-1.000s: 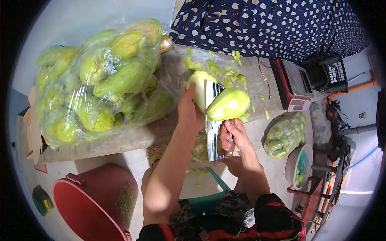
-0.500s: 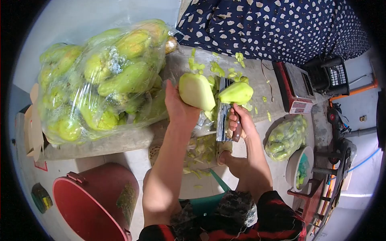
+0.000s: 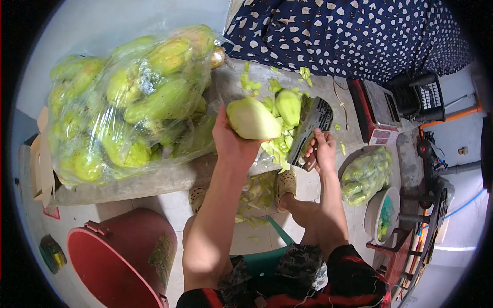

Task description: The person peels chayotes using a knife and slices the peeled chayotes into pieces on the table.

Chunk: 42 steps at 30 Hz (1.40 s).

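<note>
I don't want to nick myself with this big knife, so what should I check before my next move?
1. Left hand supporting the large pale fruit: ok.
2. Right hand on the handle of the knife: ok.
3. Blade apart from the left hand: ok.
4. Spot beside the knife free of peelings: not ok, they lie scattered on the bench.
5. Smaller green piece lying steady: cannot tell.
6. Blade edge sharp: cannot tell.

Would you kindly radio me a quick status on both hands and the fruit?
Left hand holding large fruit. Right hand gripping knife, blade not touching it. Smaller fruit and peelings lying between them.
</note>
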{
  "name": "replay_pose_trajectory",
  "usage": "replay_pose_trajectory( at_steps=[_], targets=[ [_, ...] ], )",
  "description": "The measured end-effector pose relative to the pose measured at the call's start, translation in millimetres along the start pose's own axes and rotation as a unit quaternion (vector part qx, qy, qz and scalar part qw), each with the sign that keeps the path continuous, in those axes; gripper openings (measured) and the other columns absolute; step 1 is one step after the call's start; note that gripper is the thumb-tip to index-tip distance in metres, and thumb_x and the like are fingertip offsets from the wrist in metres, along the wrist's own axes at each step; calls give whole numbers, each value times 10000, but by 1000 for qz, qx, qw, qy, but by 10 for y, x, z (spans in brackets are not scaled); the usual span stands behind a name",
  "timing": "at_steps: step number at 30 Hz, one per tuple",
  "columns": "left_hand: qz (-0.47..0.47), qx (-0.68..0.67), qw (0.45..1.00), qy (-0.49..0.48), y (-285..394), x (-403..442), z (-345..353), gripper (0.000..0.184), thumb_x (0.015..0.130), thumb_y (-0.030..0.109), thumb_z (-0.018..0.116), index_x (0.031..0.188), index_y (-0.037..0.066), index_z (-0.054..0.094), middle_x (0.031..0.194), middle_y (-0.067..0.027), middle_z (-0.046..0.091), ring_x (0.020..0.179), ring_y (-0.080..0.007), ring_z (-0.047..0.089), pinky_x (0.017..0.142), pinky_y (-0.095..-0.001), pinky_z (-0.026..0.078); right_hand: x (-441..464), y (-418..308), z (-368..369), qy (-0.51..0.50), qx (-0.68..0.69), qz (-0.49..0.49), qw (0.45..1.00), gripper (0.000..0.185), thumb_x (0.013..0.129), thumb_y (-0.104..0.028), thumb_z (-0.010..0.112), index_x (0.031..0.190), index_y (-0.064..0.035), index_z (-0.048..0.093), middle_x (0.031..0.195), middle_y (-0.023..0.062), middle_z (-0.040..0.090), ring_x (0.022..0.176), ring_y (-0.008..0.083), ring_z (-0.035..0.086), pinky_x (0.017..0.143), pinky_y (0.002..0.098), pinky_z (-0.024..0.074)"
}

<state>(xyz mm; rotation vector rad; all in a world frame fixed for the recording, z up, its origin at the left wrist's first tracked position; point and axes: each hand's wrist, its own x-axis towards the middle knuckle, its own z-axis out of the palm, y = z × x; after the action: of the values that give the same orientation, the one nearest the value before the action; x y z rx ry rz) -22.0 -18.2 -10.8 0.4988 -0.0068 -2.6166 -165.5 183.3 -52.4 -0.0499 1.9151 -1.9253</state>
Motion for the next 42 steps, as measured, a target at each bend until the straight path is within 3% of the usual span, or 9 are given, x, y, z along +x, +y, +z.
replay_pose_trajectory(
  at_steps=[7, 9, 13, 19, 21, 24, 27, 31, 42],
  targets=[
    [12, -11, 999, 40, 114, -87, 129, 479, 1008, 403, 317, 1273, 63, 529, 1291, -126, 572, 1233, -380, 520, 1022, -748, 307, -217, -75, -138, -15, 60, -54, 997, 255, 1018, -262, 521, 909, -38, 467, 689, 67, 517, 506, 169, 516, 446, 313, 468],
    [24, -46, 998, 20, 91, 29, -20, 448, 924, 333, 395, 1256, 75, 552, 1283, -117, 580, 1233, -362, 529, 1024, -646, 385, -293, -58, -189, -95, 108, 39, 989, 271, 1011, -289, 515, 899, -43, 494, 687, 70, 523, 505, 189, 521, 450, 322, 473],
    [2, -68, 997, -23, 43, 54, -112, 414, 849, 263, 428, 1190, 83, 577, 1227, -118, 607, 1188, -337, 563, 1007, -595, 422, -565, -38, -168, -201, 154, 178, 951, 362, 995, -368, 523, 864, -30, 518, 610, 75, 495, 428, 227, 495, 365, 360, 421],
    [-8, -64, 997, -33, 30, 8, -70, 332, 880, 277, 451, 1102, 81, 603, 1139, -98, 644, 1079, -301, 610, 946, -489, 471, -803, -89, 71, -247, 66, 118, 959, 367, 983, -387, 555, 941, -25, 512, 569, 72, 464, 375, 195, 472, 330, 337, 411],
    [-40, -130, 974, -179, 65, 55, -162, 474, 913, 288, 448, 1272, -8, 537, 1267, -182, 599, 1182, -335, 574, 1051, -502, 416, -798, -94, 74, -249, 55, 86, 963, 345, 987, -371, 553, 990, -30, 497, 568, 71, 464, 375, 188, 474, 329, 328, 411],
    [-45, -44, 997, -38, 7, 43, 10, 515, 974, 376, 403, 1306, 3, 530, 1254, -203, 611, 1162, -343, 592, 1032, -520, 424, -768, -70, 28, -259, 28, 36, 965, 307, 1000, -348, 535, 1033, -49, 473, 566, 67, 459, 365, 184, 463, 329, 326, 419],
    [-47, -42, 991, -119, 1, 1, 14, 559, 987, 418, 390, 1335, -1, 514, 1263, -221, 604, 1153, -348, 600, 998, -517, 453, -790, -102, 4, -270, 119, 45, 954, 196, 1032, -257, 487, 1002, -68, 444, 577, 57, 462, 395, 172, 483, 363, 315, 433],
    [-42, 6, 990, -133, 31, 6, -13, 584, 998, 452, 378, 1342, -1, 508, 1247, -228, 610, 1129, -340, 614, 959, -478, 491, -795, -74, -12, -271, 34, 34, 961, 271, 1005, -321, 536, 1003, -57, 472, 564, 63, 455, 372, 169, 453, 337, 324, 426],
    [78, 169, 969, -160, -51, -14, 40, 553, 969, 421, 499, 1322, -4, 515, 1193, -193, 631, 1073, -273, 640, 907, -391, 528, -815, -99, -46, -271, 29, 40, 961, 207, 1030, -250, 495, 972, -54, 464, 565, 51, 468, 391, 156, 473, 359, 308, 429]
  ],
)
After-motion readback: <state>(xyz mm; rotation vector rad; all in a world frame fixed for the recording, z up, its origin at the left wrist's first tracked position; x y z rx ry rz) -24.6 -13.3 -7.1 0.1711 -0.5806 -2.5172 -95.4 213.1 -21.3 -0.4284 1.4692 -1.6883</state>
